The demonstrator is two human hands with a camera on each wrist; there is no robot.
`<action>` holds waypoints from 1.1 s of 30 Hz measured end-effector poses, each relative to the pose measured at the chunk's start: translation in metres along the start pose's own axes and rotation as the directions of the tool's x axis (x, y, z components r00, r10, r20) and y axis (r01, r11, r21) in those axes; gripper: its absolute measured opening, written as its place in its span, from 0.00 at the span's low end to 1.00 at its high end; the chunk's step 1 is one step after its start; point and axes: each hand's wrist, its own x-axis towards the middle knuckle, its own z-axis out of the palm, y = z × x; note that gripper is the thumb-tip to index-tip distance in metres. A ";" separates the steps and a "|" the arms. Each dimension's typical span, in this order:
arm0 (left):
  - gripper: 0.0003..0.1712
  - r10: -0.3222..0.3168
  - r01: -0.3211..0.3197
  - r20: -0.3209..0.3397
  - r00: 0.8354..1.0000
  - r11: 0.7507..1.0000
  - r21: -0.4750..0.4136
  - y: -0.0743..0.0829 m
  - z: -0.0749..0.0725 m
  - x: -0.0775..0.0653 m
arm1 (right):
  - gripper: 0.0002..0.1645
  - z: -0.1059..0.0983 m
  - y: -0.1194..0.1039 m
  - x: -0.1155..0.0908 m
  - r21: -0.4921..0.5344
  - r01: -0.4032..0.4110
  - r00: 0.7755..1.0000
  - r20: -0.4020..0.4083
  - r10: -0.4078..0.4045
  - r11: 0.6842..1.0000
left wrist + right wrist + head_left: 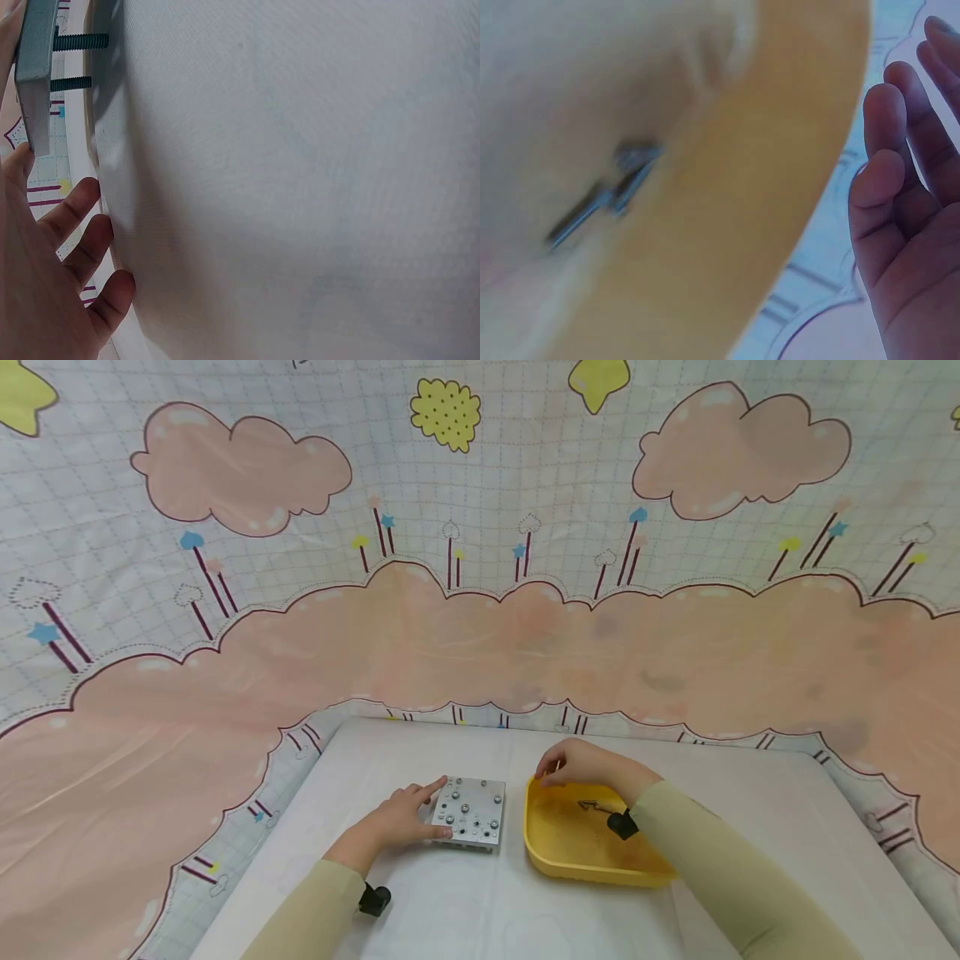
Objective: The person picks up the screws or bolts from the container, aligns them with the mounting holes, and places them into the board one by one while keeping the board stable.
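A square silvery metal plate point(469, 810) with several bolts and holes in its top lies on the table. My left hand point(401, 817) spans its left side, index finger at the far corner and thumb on the near edge. In the left wrist view, threaded bolt ends point(81, 41) stick out beneath the plate point(36, 82), and the other fingers point(90, 244) are spread near the tabletop. My right hand point(581, 764) hovers by the far left rim of a yellow tray point(555, 860), fingers loosely bent, nothing visible in them. A few bolts point(634, 176), blurred, lie inside the tray.
The table point(450, 910) has a white cover. A patterned cloth point(480, 652) with clouds and stars hangs behind it and at the sides. The tray stands just right of the plate, with a narrow gap between them. Black wrist cameras point(374, 899) are strapped to both wrists.
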 end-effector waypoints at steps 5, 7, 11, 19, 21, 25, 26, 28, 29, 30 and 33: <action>0.58 0.004 -0.004 0.001 1.000 1.000 -0.003 0.001 -0.001 0.000 | 0.09 -0.003 0.020 -0.023 0.015 -0.029 0.999 -0.023 0.030 0.999; 0.58 0.005 -0.005 0.004 1.000 1.000 -0.001 0.000 -0.001 0.000 | 0.09 -0.004 0.026 -0.031 0.013 -0.042 0.999 -0.027 0.043 0.999; 0.58 0.001 -0.001 0.009 1.000 1.000 -0.005 0.000 0.000 0.000 | 0.09 -0.004 0.036 -0.044 -0.006 -0.057 0.997 -0.043 0.056 0.998; 0.58 0.010 -0.010 0.004 1.000 1.000 -0.014 0.000 0.000 0.000 | 0.07 -0.003 0.048 -0.059 -0.027 -0.106 0.993 -0.050 0.104 0.994; 0.58 0.010 -0.010 0.003 1.000 1.000 -0.015 0.000 -0.001 0.000 | 0.05 -0.002 0.051 -0.060 -0.049 -0.115 0.993 -0.040 0.113 0.992; 0.58 0.011 -0.011 0.002 1.000 1.000 -0.017 0.000 0.000 0.000 | 0.04 0.001 0.054 -0.061 -0.129 -0.147 0.989 -0.016 0.147 0.981; 0.58 0.010 -0.010 0.003 1.000 1.000 -0.017 0.000 0.000 0.000 | 0.04 0.002 0.055 -0.061 -0.152 -0.157 0.988 -0.015 0.157 0.976; 0.58 0.009 -0.009 0.004 1.000 1.000 -0.016 0.000 0.000 0.000 | 0.05 0.004 0.056 -0.061 -0.186 -0.183 0.983 -0.015 0.184 0.965; 0.58 0.008 -0.008 0.004 1.000 1.000 -0.017 0.000 0.001 0.000 | 0.05 0.004 0.056 -0.061 -0.197 -0.195 0.981 -0.016 0.195 0.961; 0.58 0.008 -0.008 0.004 1.000 1.000 -0.017 0.000 0.001 0.000 | 0.05 0.005 0.055 -0.060 -0.209 -0.202 0.979 -0.017 0.203 0.957; 0.58 0.009 -0.008 0.003 1.000 1.000 -0.015 -0.001 0.001 0.000 | 0.04 0.006 0.053 -0.059 -0.252 -0.217 0.975 -0.018 0.220 0.943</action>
